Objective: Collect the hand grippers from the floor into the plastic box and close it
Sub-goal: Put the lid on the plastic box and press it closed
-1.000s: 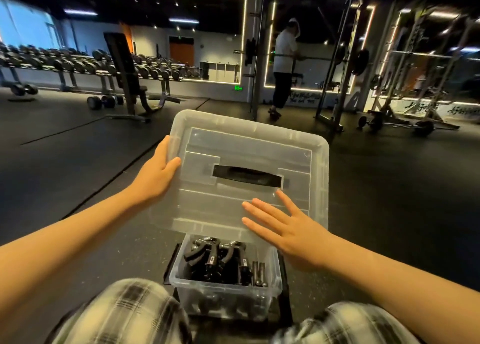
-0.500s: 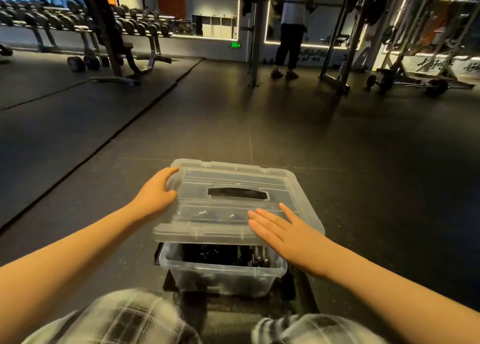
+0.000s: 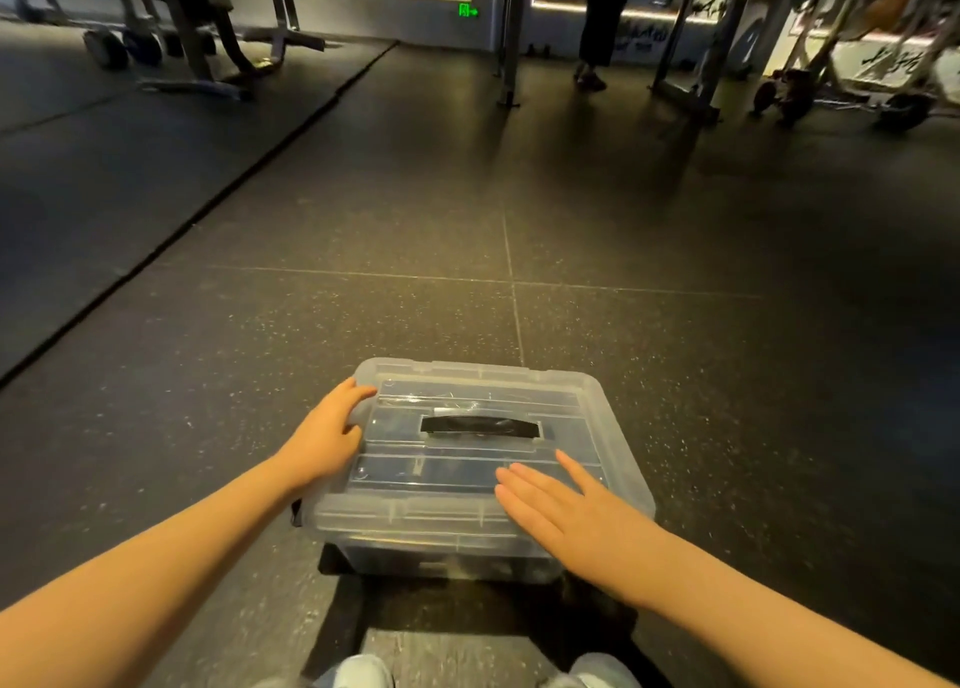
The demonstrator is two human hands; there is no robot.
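The plastic box (image 3: pixel 441 557) sits on the dark speckled floor (image 3: pixel 571 219) right in front of me, between my two forearms, with its clear lid (image 3: pixel 467 458) lying flat on top. A black handle (image 3: pixel 480 426) lies in the recess at the middle of the lid. Through the cloudy plastic I can make out only dark shapes inside; I cannot tell what they are.

My left hand (image 3: pixel 324 440) is at the lid's left edge, toward the far corner. The fingers (image 3: pixel 358 393) curl over the rim onto the top surface and the thumb rests against the side, so it is a loose hold on the edge, not a closed fist.

My right hand (image 3: pixel 566 510) lies palm down on the near right part of the lid. Its fingers (image 3: pixel 524 484) are straight and slightly spread, pointing toward the handle but stopping short of it. This hand is flat and open, gripping nothing, only lying on the plastic.

Below, at the bottom edge, the toes of my shoes (image 3: pixel 358 672) show just behind the box. Further off, a seam in the floor runs away toward weight racks (image 3: pixel 208 22), and another person's legs (image 3: pixel 597 27) stand by a metal frame (image 3: pixel 696 37).
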